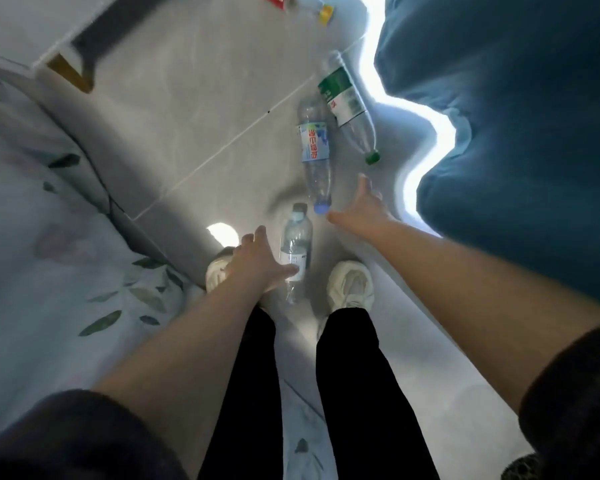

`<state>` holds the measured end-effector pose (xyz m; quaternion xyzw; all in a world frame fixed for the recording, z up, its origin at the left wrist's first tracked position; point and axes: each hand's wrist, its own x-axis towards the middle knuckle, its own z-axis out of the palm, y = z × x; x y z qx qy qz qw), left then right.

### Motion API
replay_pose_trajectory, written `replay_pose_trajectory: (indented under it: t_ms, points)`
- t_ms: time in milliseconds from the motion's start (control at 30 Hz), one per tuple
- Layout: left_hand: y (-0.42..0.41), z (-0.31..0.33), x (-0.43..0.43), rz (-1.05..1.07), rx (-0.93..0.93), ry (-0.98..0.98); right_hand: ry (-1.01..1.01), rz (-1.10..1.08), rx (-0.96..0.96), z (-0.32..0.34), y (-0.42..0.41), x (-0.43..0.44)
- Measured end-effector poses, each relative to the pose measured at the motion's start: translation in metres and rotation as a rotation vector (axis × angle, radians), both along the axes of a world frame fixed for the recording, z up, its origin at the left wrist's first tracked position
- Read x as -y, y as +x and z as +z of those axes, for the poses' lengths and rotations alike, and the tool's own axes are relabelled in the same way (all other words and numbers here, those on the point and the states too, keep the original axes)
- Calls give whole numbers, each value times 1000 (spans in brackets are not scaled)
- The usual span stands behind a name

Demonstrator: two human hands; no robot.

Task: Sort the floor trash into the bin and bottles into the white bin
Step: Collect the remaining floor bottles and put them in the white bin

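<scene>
- As you reach toward the floor point(187, 98), your left grip point(257, 261) is spread open and empty, thumb at the small clear bottle point(295, 244) lying between your shoes point(350, 282).
- Your right grip point(364, 206), open and empty, hangs just beside the blue-capped bottle point(316, 157).

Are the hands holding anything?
Nothing is gripped. The left hand is open beside the small bottle; the right hand is open near the blue-capped bottle.

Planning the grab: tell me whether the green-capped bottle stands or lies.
Lying down: the green-capped bottle rests lengthwise on the floor.
</scene>
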<state>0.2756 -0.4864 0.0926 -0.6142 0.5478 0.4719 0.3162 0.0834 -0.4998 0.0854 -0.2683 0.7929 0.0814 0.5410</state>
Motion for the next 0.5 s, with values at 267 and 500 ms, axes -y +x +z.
replay_pose_trajectory:
  t_ms: [267,500]
  points:
    - [-8,-129,-29,162,-31,-36,-99,-233,-64,-132,25,7]
    - [-26,-160,-37,306,-94,-57,-155,-268,-113,-169,33,21]
